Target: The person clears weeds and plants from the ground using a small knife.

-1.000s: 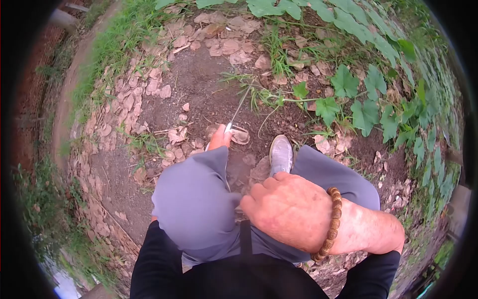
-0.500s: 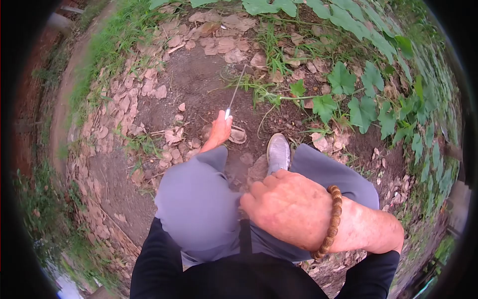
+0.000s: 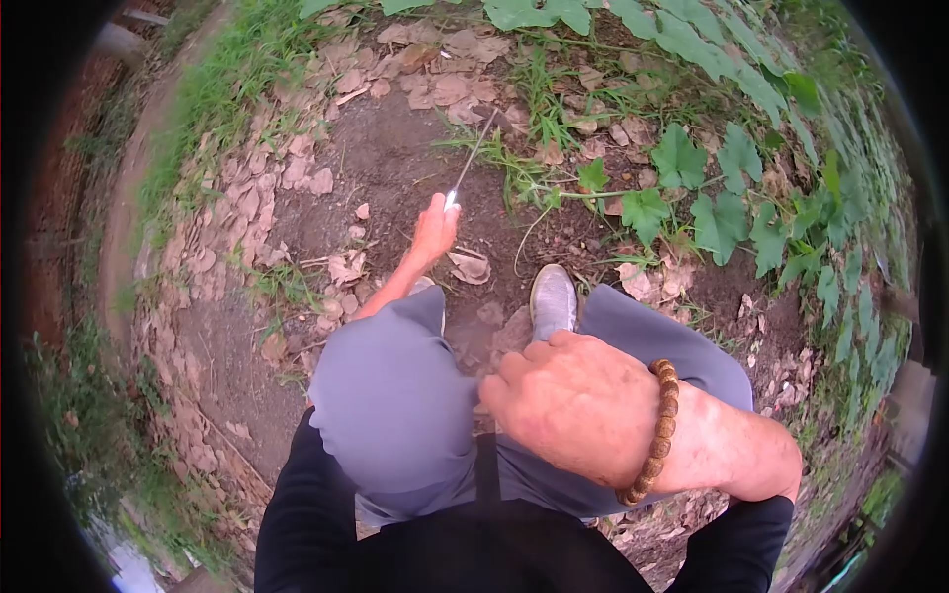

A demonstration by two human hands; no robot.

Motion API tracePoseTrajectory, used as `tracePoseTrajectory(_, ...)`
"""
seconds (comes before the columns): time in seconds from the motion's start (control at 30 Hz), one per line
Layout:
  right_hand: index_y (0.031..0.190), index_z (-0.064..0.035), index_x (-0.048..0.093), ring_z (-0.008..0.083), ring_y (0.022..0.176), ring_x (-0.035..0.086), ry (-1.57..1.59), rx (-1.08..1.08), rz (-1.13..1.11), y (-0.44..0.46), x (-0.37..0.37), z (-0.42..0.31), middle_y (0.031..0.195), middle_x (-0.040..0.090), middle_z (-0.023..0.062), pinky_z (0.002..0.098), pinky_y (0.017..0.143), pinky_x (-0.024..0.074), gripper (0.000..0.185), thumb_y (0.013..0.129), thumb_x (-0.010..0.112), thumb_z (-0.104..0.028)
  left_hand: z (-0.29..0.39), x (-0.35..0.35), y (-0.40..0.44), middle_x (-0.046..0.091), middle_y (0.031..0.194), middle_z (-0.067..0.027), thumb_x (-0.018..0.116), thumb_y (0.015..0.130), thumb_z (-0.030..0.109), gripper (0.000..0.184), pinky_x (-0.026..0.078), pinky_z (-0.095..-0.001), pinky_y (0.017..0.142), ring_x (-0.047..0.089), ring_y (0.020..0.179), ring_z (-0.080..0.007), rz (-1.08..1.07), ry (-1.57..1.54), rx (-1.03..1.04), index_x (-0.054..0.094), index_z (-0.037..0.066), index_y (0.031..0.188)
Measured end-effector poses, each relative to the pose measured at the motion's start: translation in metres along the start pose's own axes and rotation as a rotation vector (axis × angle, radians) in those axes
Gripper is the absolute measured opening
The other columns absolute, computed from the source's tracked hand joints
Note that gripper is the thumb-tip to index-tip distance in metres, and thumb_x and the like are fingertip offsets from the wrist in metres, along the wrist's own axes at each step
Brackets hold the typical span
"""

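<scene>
My left hand (image 3: pixel 433 229) is closed on the white handle of a thin metal rod-like tool (image 3: pixel 474 158), its tip pointing up and away over the soil beside a patch of grass (image 3: pixel 522 173). Close to the camera, my right hand (image 3: pixel 568 405) is curled in front of my lap, its back facing up and a brown beaded bracelet (image 3: pixel 662 435) round the wrist. Whether its hidden fingers hold anything cannot be seen. A curled dry leaf (image 3: pixel 469 267) lies just below and right of my left hand.
Bare soil (image 3: pixel 395 148) and dry leaves (image 3: pixel 247 203) cover the ground ahead. A broad-leaved green vine (image 3: pixel 720 222) spreads along the right. My grey shoe (image 3: pixel 554 301) stands between the vine and my legs. Tall grass (image 3: pixel 203 119) grows at the upper left.
My left hand has moved forward from beside my knee, carrying the tool farther up over the soil, and more of the forearm shows. My right hand has hardly moved.
</scene>
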State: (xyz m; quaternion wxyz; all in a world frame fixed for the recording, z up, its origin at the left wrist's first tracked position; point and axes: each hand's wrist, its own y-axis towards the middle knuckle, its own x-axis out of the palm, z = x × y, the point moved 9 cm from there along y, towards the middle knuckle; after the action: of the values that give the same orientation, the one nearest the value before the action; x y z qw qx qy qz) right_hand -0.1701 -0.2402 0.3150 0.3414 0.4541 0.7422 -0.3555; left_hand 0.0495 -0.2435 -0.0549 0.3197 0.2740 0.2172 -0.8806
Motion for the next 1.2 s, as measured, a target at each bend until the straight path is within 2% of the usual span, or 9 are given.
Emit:
tracePoseTrajectory(0.13, 0.084, -0.0039, 0.059, 0.0248, 0.076, 0.065, 0.019, 0.006, 0.012, -0.001, 0.001, 0.003, 0.081, 0.061, 0.009, 0.0357, 0.071, 0.0518, 0.009, 0.078, 0.061, -0.01, -0.033, 0.02, -0.028, 0.063, 0.09, -0.0352, 0.051, 0.099, 0.03, 0.026, 0.042, -0.0624, 0.073, 0.059, 0.088, -0.0573, -0.049, 0.07, -0.069, 0.043, 0.006, 0.107)
tracePoseTrajectory(0.3, 0.085, -0.0042, 0.059, 0.0242, 0.077, 0.065, 0.005, -0.013, 0.005, -0.002, 0.004, 0.0, 0.08, 0.061, 0.0081, 0.0348, 0.072, 0.0515, 0.009, 0.08, 0.061, -0.011, -0.056, 0.035, -0.09, 0.062, 0.084, -0.0281, 0.055, 0.098, 0.032, 0.026, 0.044, -0.0558, 0.07, 0.06, 0.083, -0.052, -0.035, 0.016, -0.13, 0.046, 0.008, 0.102)
tracePoseTrajectory(0.5, 0.086, -0.0044, 0.059, 0.0242, 0.077, 0.066, 0.002, -0.013, 0.01, 0.0, 0.006, -0.004, 0.08, 0.062, 0.0077, 0.0355, 0.071, 0.052, 0.009, 0.081, 0.06, -0.012, -0.038, 0.009, -0.076, 0.061, 0.082, -0.0248, 0.057, 0.097, 0.029, 0.026, 0.045, -0.0495, 0.07, 0.061, 0.081, -0.0471, 0.079, 0.008, 0.015, 0.05, 0.005, 0.1)
tracePoseTrajectory(0.57, 0.086, -0.0043, 0.059, 0.0244, 0.077, 0.066, 0.003, -0.003, 0.013, 0.0, 0.005, -0.002, 0.08, 0.062, 0.008, 0.0358, 0.071, 0.0523, 0.009, 0.081, 0.06, -0.012, -0.02, 0.0, -0.057, 0.064, 0.088, -0.0305, 0.056, 0.096, 0.029, 0.025, 0.045, -0.0568, 0.073, 0.06, 0.089, -0.053, 0.033, -0.045, -0.018, 0.049, 0.005, 0.101)
tracePoseTrajectory(0.7, 0.086, -0.004, 0.059, 0.0249, 0.077, 0.066, 0.004, -0.004, 0.002, 0.003, 0.002, -0.002, 0.081, 0.061, 0.0089, 0.0359, 0.071, 0.0528, 0.01, 0.079, 0.061, -0.011, 0.002, -0.009, -0.009, 0.065, 0.089, -0.0303, 0.055, 0.096, 0.031, 0.028, 0.046, -0.0578, 0.072, 0.061, 0.088, -0.053, 0.011, -0.011, 0.002, 0.048, 0.004, 0.099)
tracePoseTrajectory(0.87, 0.086, -0.0038, 0.059, 0.025, 0.077, 0.066, 0.023, -0.009, -0.003, 0.006, 0.0, -0.003, 0.081, 0.061, 0.0094, 0.036, 0.071, 0.0526, 0.01, 0.078, 0.062, -0.011, -0.041, 0.024, -0.017, 0.065, 0.089, -0.0316, 0.054, 0.097, 0.033, 0.029, 0.044, -0.0607, 0.073, 0.061, 0.088, -0.0539, -0.054, 0.065, -0.096, 0.045, 0.005, 0.103)
tracePoseTrajectory(0.9, 0.086, -0.0039, 0.059, 0.0248, 0.077, 0.066, 0.032, 0.004, 0.011, 0.006, -0.002, -0.001, 0.081, 0.061, 0.0093, 0.0358, 0.07, 0.0524, 0.01, 0.079, 0.061, -0.011, -0.041, 0.025, -0.029, 0.061, 0.081, -0.0281, 0.055, 0.097, 0.031, 0.028, 0.046, -0.0536, 0.072, 0.059, 0.082, -0.0517, -0.041, 0.078, -0.115, 0.044, 0.007, 0.106)
tracePoseTrajectory(1.07, 0.086, -0.0043, 0.059, 0.0236, 0.077, 0.065, -0.002, -0.01, -0.011, 0.004, 0.004, -0.003, 0.08, 0.061, 0.0086, 0.035, 0.071, 0.052, 0.009, 0.08, 0.06, -0.012, -0.063, 0.045, -0.076, 0.061, 0.081, -0.0242, 0.057, 0.096, 0.028, 0.025, 0.046, -0.0511, 0.07, 0.059, 0.077, -0.048, -0.07, -0.009, -0.099, 0.048, 0.006, 0.105)
tracePoseTrajectory(1.2, 0.085, -0.0044, 0.059, 0.0234, 0.077, 0.065, -0.004, -0.014, -0.013, 0.003, 0.005, -0.005, 0.081, 0.061, 0.0081, 0.0346, 0.071, 0.0519, 0.009, 0.081, 0.06, -0.012, -0.052, 0.03, -0.07, 0.061, 0.077, -0.0176, 0.058, 0.095, 0.025, 0.023, 0.047, -0.046, 0.066, 0.063, 0.073, -0.0352, 0.032, -0.041, -0.008, 0.051, 0.005, 0.1)
